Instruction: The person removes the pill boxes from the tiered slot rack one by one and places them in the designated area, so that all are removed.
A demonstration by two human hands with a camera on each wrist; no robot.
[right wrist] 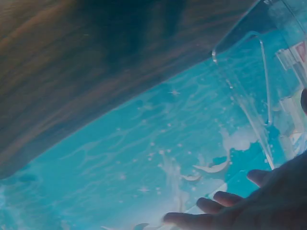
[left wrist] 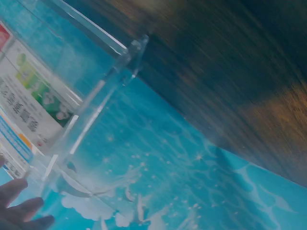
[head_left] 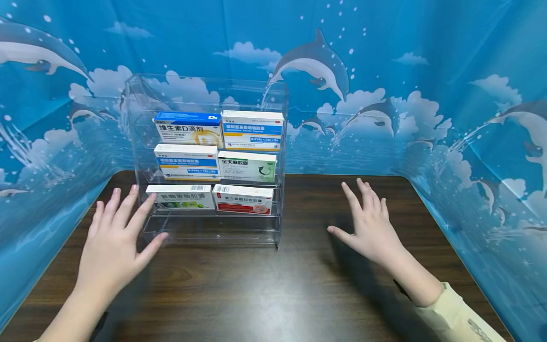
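Observation:
A clear acrylic tiered rack (head_left: 205,236) stands on the dark wooden table, left of centre. Its upper three tiers each carry two medicine boxes. On the top one are a blue-and-white vitamin D box (head_left: 188,129) and a white-and-blue capsule box (head_left: 252,130). Below sit another white-and-blue box (head_left: 186,162) and a green-and-white box (head_left: 248,166), then a green-patterned box (head_left: 180,197) and a red-and-white box (head_left: 243,199). My left hand (head_left: 113,237) spreads its fingers beside the rack's lower left, overlapping its edge. My right hand (head_left: 369,228) hovers with spread fingers, well right of the rack.
The rack's lowest tier holds no box. Blue curtains (head_left: 427,38) printed with dolphins and clouds surround the wooden table (head_left: 265,289) at the back and both sides. Bright glare lies on the tabletop near the front.

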